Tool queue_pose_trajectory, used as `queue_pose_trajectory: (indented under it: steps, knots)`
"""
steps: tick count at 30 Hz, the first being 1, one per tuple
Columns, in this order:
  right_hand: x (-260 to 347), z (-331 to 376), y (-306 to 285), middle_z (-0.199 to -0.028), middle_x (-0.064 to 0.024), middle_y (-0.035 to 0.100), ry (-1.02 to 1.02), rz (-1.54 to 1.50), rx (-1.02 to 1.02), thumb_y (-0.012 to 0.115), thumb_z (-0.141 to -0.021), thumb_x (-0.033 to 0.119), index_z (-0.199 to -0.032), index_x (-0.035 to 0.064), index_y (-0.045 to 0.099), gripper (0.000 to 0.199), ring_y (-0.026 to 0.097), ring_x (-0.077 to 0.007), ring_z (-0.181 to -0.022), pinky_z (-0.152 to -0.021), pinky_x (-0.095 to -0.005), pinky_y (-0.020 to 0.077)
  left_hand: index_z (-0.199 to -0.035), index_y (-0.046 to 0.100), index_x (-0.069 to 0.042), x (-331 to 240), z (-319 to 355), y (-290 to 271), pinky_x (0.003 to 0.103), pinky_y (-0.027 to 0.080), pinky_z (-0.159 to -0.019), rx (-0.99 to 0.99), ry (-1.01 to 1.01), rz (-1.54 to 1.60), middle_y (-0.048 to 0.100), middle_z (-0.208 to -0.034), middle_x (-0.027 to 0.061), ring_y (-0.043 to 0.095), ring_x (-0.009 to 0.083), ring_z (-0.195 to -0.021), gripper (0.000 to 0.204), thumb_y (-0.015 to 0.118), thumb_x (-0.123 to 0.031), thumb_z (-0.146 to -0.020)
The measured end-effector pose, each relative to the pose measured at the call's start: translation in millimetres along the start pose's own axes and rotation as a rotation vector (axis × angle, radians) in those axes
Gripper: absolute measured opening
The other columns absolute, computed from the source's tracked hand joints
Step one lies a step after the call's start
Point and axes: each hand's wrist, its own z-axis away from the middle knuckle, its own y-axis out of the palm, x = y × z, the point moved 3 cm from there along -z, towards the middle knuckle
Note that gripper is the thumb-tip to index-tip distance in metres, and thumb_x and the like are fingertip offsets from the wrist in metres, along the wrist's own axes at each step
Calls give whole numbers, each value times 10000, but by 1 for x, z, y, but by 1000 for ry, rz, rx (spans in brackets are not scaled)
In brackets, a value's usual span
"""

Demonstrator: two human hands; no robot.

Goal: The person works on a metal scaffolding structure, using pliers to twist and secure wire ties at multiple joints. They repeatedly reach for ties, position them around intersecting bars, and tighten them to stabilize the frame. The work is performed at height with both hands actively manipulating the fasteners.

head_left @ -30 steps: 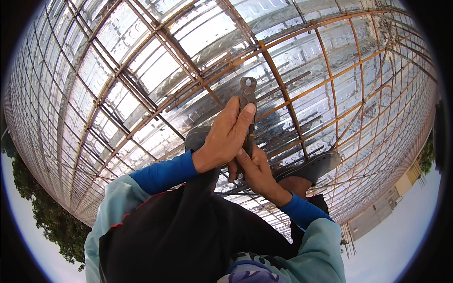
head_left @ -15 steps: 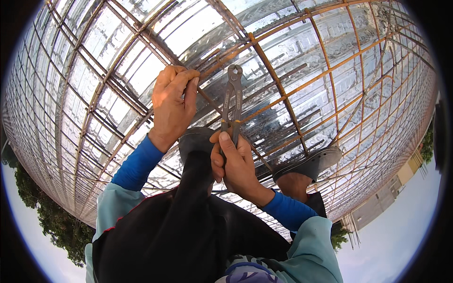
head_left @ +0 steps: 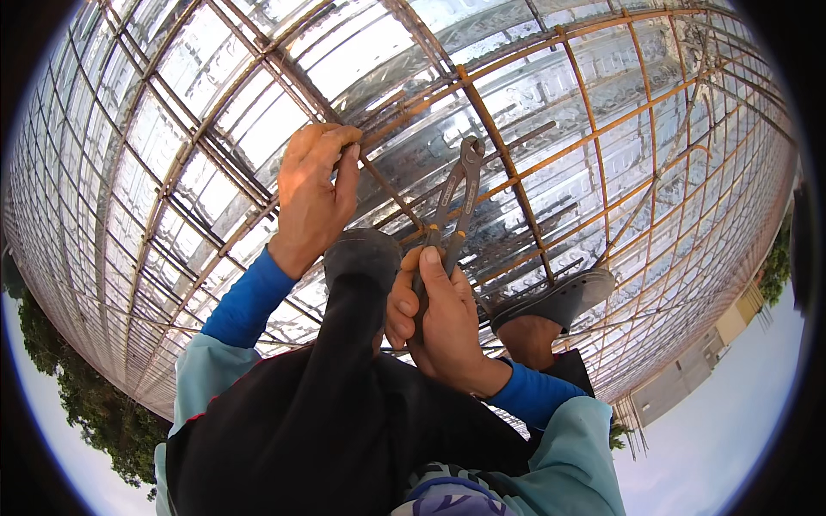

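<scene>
At a crossing of rusty reinforcing bars (head_left: 391, 191), my left hand (head_left: 311, 193) is closed, thumb and fingertips nearly together. Whether a thin wire sits in that pinch is too small to tell. My right hand (head_left: 447, 322), to the right and nearer me, is wrapped round the handles of dark grey end-cutting nippers (head_left: 471, 155). The tool's head points up and slightly right over the bars, its handles a little apart. No bar or wire shows in its jaws.
A wide rebar grid (head_left: 514, 178) lies above shiny ribbed metal sheets (head_left: 353, 52). My dark clog (head_left: 585, 297) rests on the grid at right, and my other dark shoe (head_left: 365, 251) is between my hands. Trees (head_left: 95, 404) and a building (head_left: 688, 374) stand beyond the edges.
The nippers have swung to the right and tilted, their head now farther from my left hand. My right hand has shifted slightly right and nearer me. My left hand stays nearly in place.
</scene>
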Motion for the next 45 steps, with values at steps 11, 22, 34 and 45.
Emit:
queue_pose_trajectory:
  steps: [11, 22, 34, 45]
  knots:
    - [-11, -15, -13, -668, -27, 518, -204, 312, 36, 465, -1177, 353, -1111, 6, 540, 361, 505, -113, -463, -403, -279, 449, -1129, 714, 21, 3, 2, -5, 477, 543, -837, -4, -37, 42, 712, -1005, 195, 666, 405, -946, 210, 704, 20, -920]
    - [26, -19, -67, -676, -65, 579, -523, 1178, 159, 535, -1146, 382, -1232, 18, 569, 375, 636, -220, -583, -534, -391, 493, -1054, 700, -21, 8, 2, 2, 516, 531, -827, 17, 105, -110, 692, -912, 184, 673, 389, -892, 184, 733, -89, -887]
    - [201, 161, -134, -746, -174, 657, -538, 2454, -46, 586, -1048, 207, -1092, 42, 587, 170, 719, -393, -702, -600, -505, 572, -874, 658, -28, 2, -19, 10, 489, 585, -726, 176, 315, -395, 733, -867, 200, 735, 366, -840, 95, 677, -119, -853]
    - [171, 191, -202, -796, -234, 711, -530, 2050, -701, 613, -1054, 294, -1203, 71, 616, 268, 729, -457, -775, -686, -575, 560, -907, 666, -25, 4, -19, 16, 528, 602, -769, 220, 216, -308, 752, -909, 224, 746, 424, -869, 170, 725, -184, -896]
